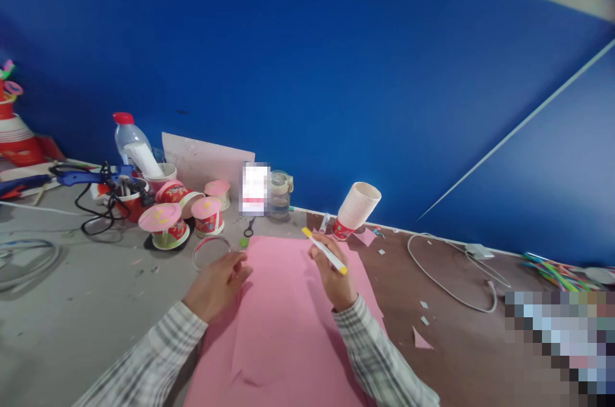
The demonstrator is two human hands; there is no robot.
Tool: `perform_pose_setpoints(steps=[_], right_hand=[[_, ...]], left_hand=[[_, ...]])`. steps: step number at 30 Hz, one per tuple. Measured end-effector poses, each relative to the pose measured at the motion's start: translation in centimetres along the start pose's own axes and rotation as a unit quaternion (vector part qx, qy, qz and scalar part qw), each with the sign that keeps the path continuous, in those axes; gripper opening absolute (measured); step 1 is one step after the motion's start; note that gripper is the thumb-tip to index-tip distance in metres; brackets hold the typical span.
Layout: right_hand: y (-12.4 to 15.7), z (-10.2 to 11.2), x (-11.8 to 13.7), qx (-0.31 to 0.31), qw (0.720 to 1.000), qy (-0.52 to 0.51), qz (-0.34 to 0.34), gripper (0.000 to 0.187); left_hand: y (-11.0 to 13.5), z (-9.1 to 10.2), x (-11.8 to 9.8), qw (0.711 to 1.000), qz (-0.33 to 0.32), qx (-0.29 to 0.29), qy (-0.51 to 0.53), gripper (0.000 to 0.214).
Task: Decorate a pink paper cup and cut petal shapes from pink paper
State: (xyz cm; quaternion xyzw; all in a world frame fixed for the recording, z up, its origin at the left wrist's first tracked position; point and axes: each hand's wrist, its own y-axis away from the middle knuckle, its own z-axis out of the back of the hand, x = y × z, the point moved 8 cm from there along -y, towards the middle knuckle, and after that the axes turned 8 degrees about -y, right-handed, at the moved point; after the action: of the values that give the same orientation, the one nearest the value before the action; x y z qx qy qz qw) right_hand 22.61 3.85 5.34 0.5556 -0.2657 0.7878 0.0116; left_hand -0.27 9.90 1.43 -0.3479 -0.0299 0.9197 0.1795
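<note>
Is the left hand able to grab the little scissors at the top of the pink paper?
Probably yes. The left hand rests on the pink paper holding nothing, and the scissors lie just beyond its fingertips, with only a small green scrap in between.

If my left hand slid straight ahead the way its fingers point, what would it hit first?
Likely the small green scrap just beyond the left hand, then the scissors behind it, though depth is unclear.
</note>
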Motion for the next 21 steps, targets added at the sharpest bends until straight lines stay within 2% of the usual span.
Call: perform_pose_setpoints(steps=[5, 10, 14, 18, 21], right_hand=[[-1.5, 1.2, -4.3, 0.01, 0.992, 0.124, 0.003, 0.044], [-1.4, 1.2, -7.4, 0.008, 0.979, 0.203, -0.015, 0.049], [-1.3, 1.1, -8.2, 0.007, 0.977, 0.215, -0.006, 0.043], [-1.4, 0.9, -7.9, -0.001, 0.979, 0.205, 0.019, 0.042], [-1.3, 0.9, -7.7, -0.001, 0.98, 0.197, 0.037, 0.042]], left_hand=[[-0.1, -0.7, 2.1, 0.997, 0.05, 0.045, 0.027, 0.026], [0.4, -1.9, 2.0, 0.987, 0.08, 0.102, 0.096, 0.031], [0.5, -2.5, 1.6, 0.97, 0.107, 0.136, 0.172, 0.044], [0.4, -3.2, 1.8, 0.949, 0.141, 0.129, 0.252, 0.065], [0.7, -4.2, 1.4, 0.93, 0.158, 0.139, 0.303, 0.058]])
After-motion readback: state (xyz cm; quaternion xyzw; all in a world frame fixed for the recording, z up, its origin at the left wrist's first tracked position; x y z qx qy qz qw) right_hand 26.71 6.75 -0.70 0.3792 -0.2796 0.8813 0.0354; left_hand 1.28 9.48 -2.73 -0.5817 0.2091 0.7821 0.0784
